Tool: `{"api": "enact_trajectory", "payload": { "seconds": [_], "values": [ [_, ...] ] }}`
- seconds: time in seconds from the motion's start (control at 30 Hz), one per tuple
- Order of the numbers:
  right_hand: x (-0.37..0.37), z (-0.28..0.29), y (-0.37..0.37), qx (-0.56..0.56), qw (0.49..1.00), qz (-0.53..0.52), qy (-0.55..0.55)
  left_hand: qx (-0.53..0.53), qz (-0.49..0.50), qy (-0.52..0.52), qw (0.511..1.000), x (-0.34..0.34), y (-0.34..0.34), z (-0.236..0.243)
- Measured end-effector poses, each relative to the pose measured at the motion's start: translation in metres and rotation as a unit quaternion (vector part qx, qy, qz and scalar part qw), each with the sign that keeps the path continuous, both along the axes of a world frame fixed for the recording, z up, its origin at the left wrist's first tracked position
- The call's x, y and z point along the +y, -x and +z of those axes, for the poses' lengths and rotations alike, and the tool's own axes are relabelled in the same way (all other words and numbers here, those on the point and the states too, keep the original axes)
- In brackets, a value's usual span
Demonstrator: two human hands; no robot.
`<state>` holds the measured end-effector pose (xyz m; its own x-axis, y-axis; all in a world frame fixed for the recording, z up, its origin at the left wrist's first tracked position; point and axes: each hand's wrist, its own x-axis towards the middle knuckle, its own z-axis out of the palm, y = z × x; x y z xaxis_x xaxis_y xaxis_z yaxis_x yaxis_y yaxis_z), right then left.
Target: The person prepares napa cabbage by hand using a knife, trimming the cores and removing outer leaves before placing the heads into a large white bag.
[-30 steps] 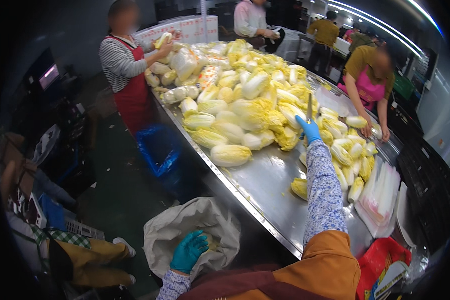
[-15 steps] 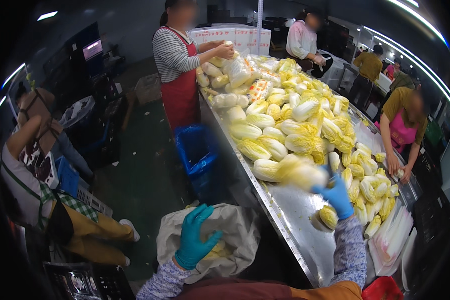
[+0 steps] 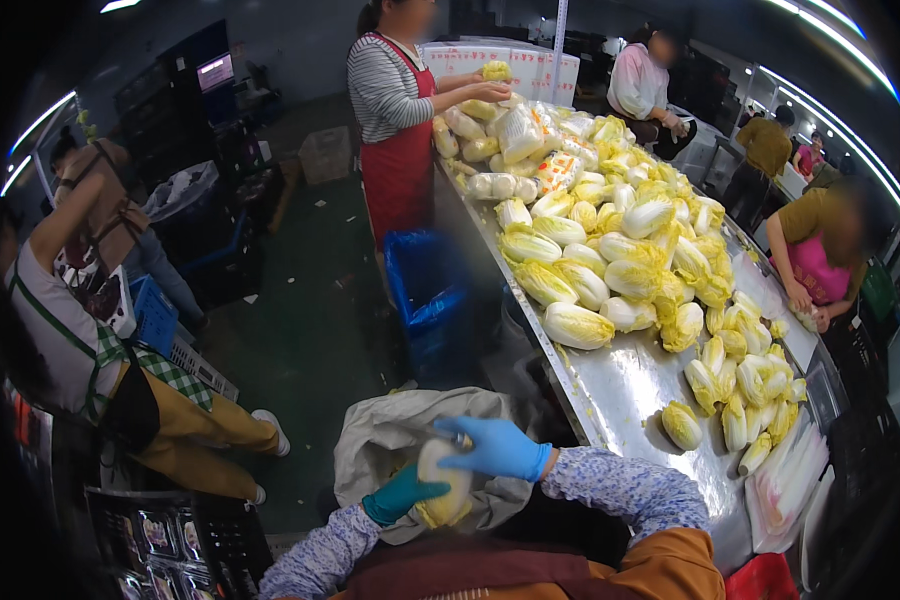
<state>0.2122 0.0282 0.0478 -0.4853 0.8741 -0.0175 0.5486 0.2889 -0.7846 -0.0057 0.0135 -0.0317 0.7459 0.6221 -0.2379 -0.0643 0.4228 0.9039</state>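
Observation:
Over the open mouth of a pale sack (image 3: 380,425), my left hand (image 3: 402,495) in a green glove grips a napa cabbage (image 3: 444,478) from the side. The cabbage is tilted, its white base up and its yellow leaves down. My right hand (image 3: 495,447), in a blue glove, is closed beside the base. A short handle (image 3: 457,438), seemingly of a small knife, shows at its fingers; any blade is hidden. To the right, a large pile of napa cabbages (image 3: 635,250) covers much of the metal table (image 3: 625,400). A single small cabbage (image 3: 681,425) lies apart from the rest.
A blue-lined bin (image 3: 422,285) stands left of the table edge. Clear plastic bags (image 3: 785,480) lie at the table's right, a red container (image 3: 762,580) below. Co-workers stand around the table, one in a red apron (image 3: 400,185); another person (image 3: 100,350) is at left.
My right hand has moved left from the table to the sack, and the cabbage is now in my left hand, which was open before. The view has shifted slightly.

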Motion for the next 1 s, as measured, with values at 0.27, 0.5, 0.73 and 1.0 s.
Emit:
{"api": "enact_trajectory", "payload": {
  "seconds": [0.27, 0.5, 0.73, 1.0],
  "values": [
    [-0.008, -0.029, 0.011, 0.017, 0.996, -0.031, 0.077, -0.165, 0.168, 0.109, 0.966, -0.017, 0.002, -0.040],
    [-0.012, -0.021, 0.008, 0.028, 0.996, 0.000, 0.081, -0.115, 0.202, 0.156, 0.960, -0.022, -0.006, -0.031],
    [-0.021, -0.040, 0.009, 0.079, 0.995, -0.030, -0.048, -0.108, 0.182, 0.148, 0.966, -0.021, -0.004, -0.010],
    [-0.021, -0.044, 0.012, 0.106, 0.992, -0.064, -0.016, -0.102, 0.181, 0.169, 0.964, -0.020, -0.001, -0.017]
  ]
}}
